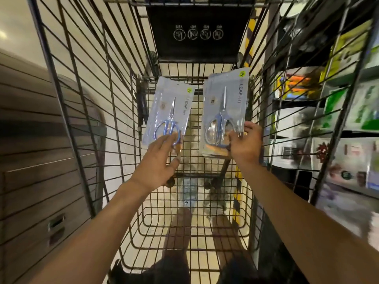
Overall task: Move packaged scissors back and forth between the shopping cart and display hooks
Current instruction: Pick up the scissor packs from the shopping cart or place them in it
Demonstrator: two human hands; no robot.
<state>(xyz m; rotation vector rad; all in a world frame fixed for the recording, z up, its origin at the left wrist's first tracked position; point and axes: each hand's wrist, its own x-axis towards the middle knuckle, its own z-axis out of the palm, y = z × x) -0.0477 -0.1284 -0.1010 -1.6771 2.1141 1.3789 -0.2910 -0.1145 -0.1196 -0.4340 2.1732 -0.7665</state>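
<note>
Scissors packs (168,111) (224,111) pinched in each outstretched hand's (158,160) (245,143) fingers above the cart (190,228).

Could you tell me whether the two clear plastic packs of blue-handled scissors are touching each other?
Apart. The head view shows the left-hand scissors pack and the right-hand scissors pack separated by a plain gap, with cart wire showing between them.

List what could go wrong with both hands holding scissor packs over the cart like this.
1. The left hand pinches the tilted clear-plastic scissors pack with blue handles only at its lower edge; it could slip and drop into the black wire shopping cart.
2. The right hand seems to hold a stack of clear scissors packs by one bottom corner; back ones could slide out.
3. The cart's wire side is close to the right hand's fingers; packs may snag.
</note>
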